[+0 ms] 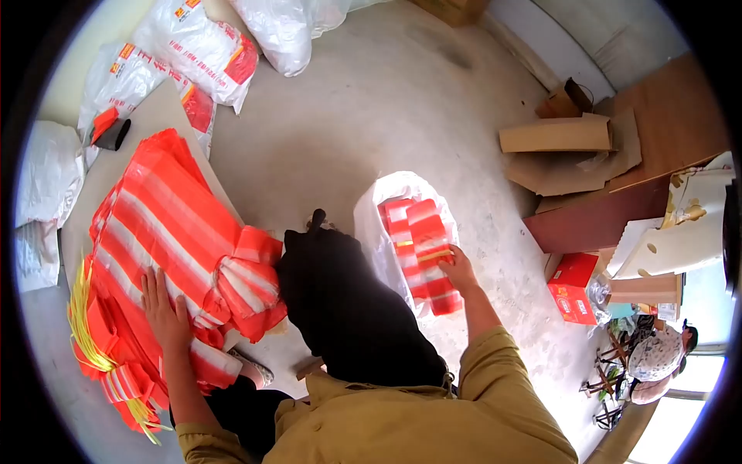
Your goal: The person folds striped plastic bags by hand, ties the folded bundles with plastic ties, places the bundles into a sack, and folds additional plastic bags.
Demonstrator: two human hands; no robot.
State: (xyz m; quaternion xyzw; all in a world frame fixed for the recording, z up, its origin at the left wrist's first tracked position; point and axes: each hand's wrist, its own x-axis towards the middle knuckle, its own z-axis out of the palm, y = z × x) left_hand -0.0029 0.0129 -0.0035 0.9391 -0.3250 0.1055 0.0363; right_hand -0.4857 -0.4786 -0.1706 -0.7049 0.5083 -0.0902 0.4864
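Note:
My left hand (165, 313) lies flat, fingers apart, on a pile of red-and-white striped plastic bags (158, 205) spread over a table at the left. Close to it is a gathered bundle of striped bags (246, 282). Yellow tie strips (86, 321) hang over the near left side of the pile. To the right, on the floor, stands a white-lined container (368, 220) with folded striped bundles inside. My right hand (461, 272) pinches the edge of one folded striped bundle (427, 228), beside a yellow band. Its fingertips are partly hidden.
Filled white sacks (189, 46) stand along the far left wall. An orange-and-black item (110, 130) rests on the table's far corner. At right are an opened cardboard box (564, 147), a red box (573, 290) and a person (657, 356) in the background.

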